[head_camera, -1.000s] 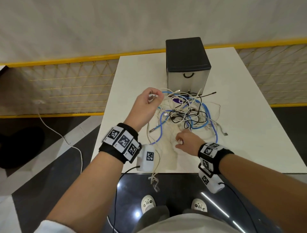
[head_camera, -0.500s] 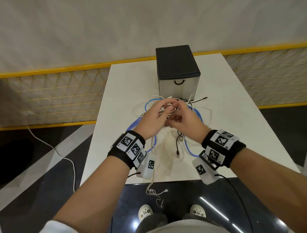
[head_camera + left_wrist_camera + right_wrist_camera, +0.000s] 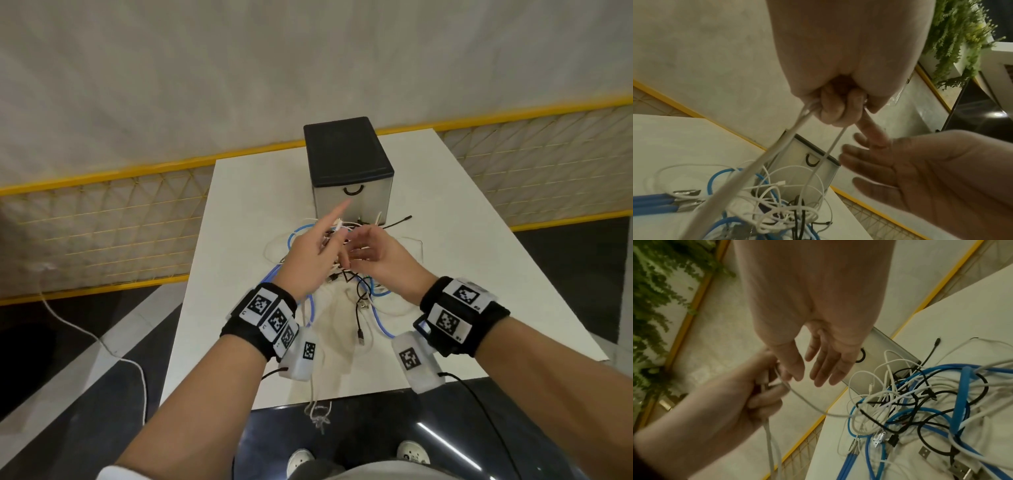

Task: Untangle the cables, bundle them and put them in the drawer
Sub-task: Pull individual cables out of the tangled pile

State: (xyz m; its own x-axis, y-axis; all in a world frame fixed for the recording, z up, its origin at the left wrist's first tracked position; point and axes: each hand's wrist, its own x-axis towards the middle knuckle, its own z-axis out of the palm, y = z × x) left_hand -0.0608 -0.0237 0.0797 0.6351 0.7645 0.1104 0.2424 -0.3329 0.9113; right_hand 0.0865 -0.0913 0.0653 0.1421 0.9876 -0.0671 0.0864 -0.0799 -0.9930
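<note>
Half a second ago both hands were pressed together over the pile; now they have parted. The left hand point(image 3: 310, 255) is lifted above the tangle with its lower fingers curled round a white cable point(image 3: 777, 155), index finger pointing out toward the drawer unit point(image 3: 349, 171). From that grip 2 white strands run down, 1 thick and 1 thin, back into the heap. The right hand point(image 3: 376, 260) has let go and hovers just beside the left with its fingers spread and relaxed, holding nothing. The rest of the cables point(image 3: 920, 402), blue, white and black, lie knotted on the white table point(image 3: 479, 257) right in front of the drawer unit, whose drawer point(image 3: 352, 202) is closed. A white strand also hangs over the near table edge. This suggests that 1 white cable has been singled out and is being drawn free, so the task looks to be at its start: nothing is bundled yet. The free right hand is likely needed to hold back loops that snag as the cable pulls clear.
</note>
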